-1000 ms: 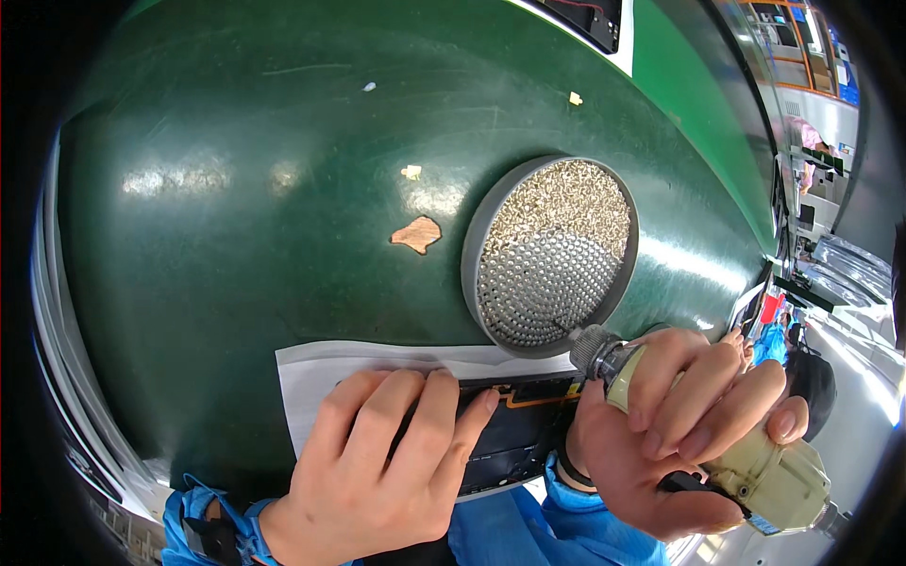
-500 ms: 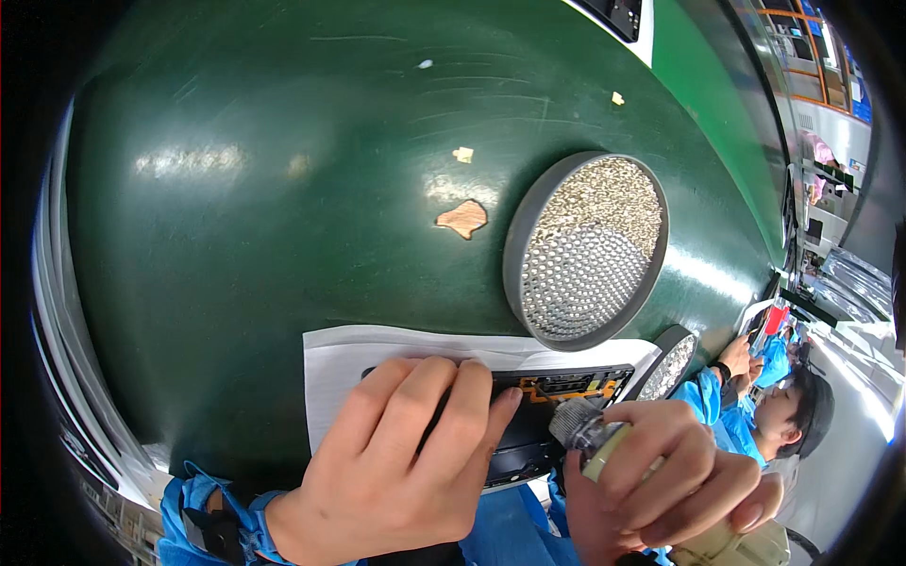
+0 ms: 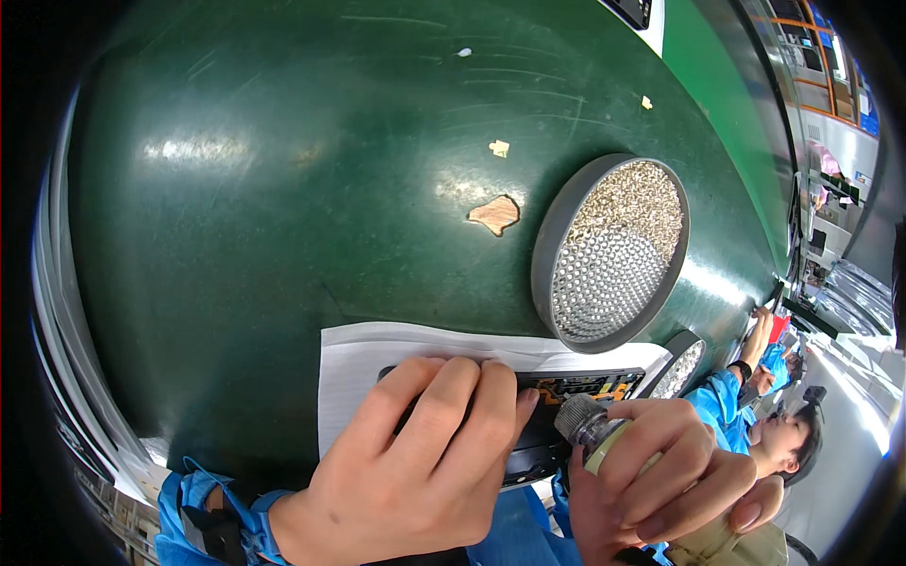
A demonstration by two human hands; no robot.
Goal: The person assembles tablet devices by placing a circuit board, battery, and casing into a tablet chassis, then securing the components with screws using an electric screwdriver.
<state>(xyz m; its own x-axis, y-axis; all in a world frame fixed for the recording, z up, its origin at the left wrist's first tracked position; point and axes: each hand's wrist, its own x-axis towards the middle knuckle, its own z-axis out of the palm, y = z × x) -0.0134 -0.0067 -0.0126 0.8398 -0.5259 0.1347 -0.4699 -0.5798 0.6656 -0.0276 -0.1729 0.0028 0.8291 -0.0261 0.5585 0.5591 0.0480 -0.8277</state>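
Observation:
My left hand (image 3: 415, 453) is curled over a flat black electronic device (image 3: 533, 434), its fingers gripping the top edge and hiding much of it. Orange and gold circuit parts show along the device's upper right. A sheet of white paper (image 3: 351, 363) lies beneath it. In my right hand (image 3: 661, 472) is an electric screwdriver (image 3: 604, 439) with a knurled grey collar, a clear nose and a pale yellow-green body. Its collar is over the device's right part, just right of my left fingertips; the tip cannot be made out.
Beyond the paper stands a round grey dimpled tray (image 3: 612, 292) with many small screws. A smaller tray (image 3: 681, 363) sits right of the device. A brown patch (image 3: 495, 215) and yellowish scraps (image 3: 499, 148) mark the green table (image 3: 236, 274). A co-worker (image 3: 722, 406) in blue is at right.
The table and trays have shifted slightly right in the picture. My left hand and the device appear a little further right. Both hands keep their grip. The co-worker's arm has moved.

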